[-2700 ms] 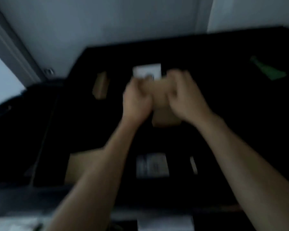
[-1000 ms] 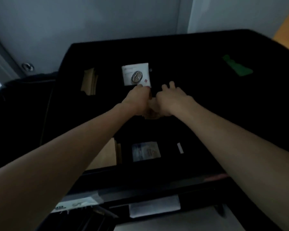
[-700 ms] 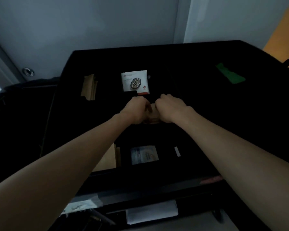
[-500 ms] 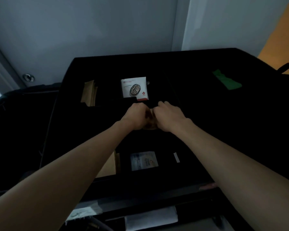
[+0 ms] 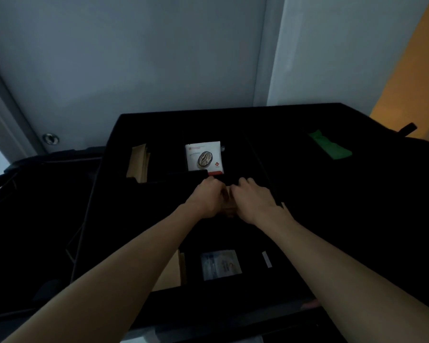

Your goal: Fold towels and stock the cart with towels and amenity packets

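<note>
Brown packets held between both hands, left hand and right hand curled round them, over middle compartment of cart. Coffee packet already stocked behind; no towels seen, judged left.

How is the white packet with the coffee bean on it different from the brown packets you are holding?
The coffee packet is white with a bean picture; the brown packets are plain tan. The coffee packet lies untouched in the far compartment, in full view; the brown packets sit between the left hand and right hand, mostly hidden by them. Both are in the dark cart tray.
</note>
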